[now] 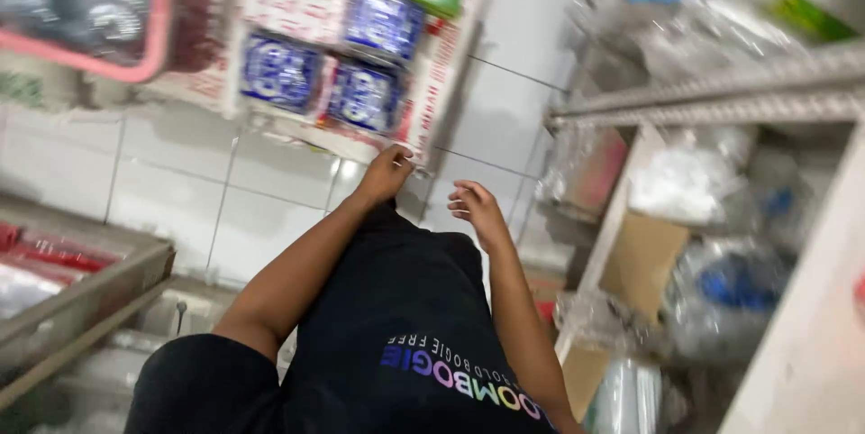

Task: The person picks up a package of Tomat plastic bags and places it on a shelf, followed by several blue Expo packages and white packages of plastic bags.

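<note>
Evidently, left hand pinches the printed carton's lower corner, frame centre; right hand hovers loosely open, empty, just beside.

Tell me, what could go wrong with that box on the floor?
The left hand grips just the corner of the box, so it might tip and spill the blue packs. The right hand is open and holds nothing. The picture is blurred, so the grip could be poorer than it looks.
</note>
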